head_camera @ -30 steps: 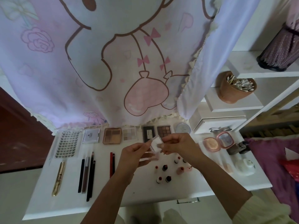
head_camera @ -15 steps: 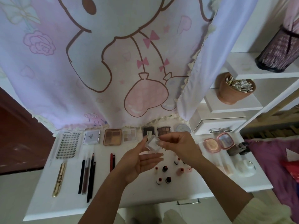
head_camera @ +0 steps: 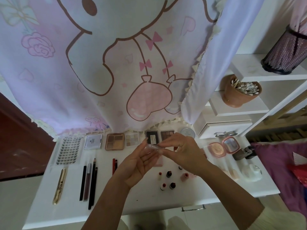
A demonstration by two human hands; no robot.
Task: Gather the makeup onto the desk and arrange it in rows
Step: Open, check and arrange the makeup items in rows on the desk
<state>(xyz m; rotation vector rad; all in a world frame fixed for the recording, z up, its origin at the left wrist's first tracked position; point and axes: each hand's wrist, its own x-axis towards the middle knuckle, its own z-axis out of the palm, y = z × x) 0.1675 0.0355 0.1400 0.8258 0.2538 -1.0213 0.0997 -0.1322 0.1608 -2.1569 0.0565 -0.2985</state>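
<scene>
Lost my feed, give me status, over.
Right hand pinches clear case above desk. Left hand open, fingertips at it. Lipsticks standing directly below.

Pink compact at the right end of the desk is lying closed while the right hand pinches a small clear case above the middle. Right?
Not quite: the head view shows the pink compact lying open, lid hinged back with its mirror up. The rest holds: it sits at the right end of the desk, and the right hand pinches the small clear case above the middle.
</scene>
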